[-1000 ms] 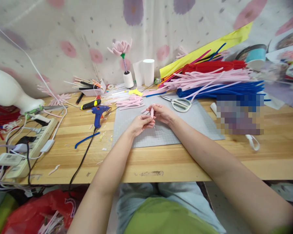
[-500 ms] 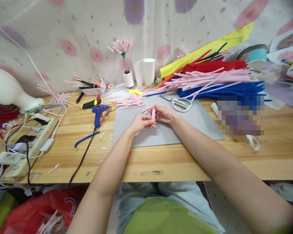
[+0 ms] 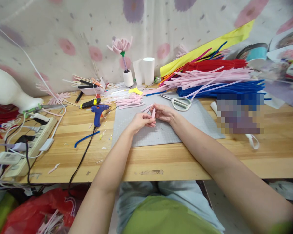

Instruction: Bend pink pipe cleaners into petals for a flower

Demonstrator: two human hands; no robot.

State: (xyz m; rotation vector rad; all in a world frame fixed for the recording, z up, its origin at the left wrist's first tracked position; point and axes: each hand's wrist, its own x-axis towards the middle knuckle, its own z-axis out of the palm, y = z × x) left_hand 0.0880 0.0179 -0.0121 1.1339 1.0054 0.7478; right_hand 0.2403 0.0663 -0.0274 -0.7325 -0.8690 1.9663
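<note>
Between my two hands, above the grey cutting mat (image 3: pixel 158 139), is a short pink pipe cleaner piece (image 3: pixel 153 113) that looks folded and stands nearly upright. My left hand (image 3: pixel 142 122) pinches its lower part with thumb and fingers. The fingers of my right hand (image 3: pixel 164 113) close on its upper end. Another short pink piece (image 3: pixel 147 107) lies on the mat just behind my hands. Beyond it rests a pile of pink pipe cleaner pieces (image 3: pixel 130 103). White-handled scissors (image 3: pixel 180 104) lie to the right of my right hand.
A blue glue gun (image 3: pixel 97 114) stands left of the mat, its black cord running to the table edge. Bundles of pink (image 3: pixel 210 78) and blue pipe cleaners (image 3: pixel 222 89) lie at the back right. A pink flower (image 3: pixel 122 46) stands in a white pot. A power strip (image 3: pixel 36 143) is far left.
Both hands stay in nearly the same place. The pink piece between them has turned slightly and looks narrower.
</note>
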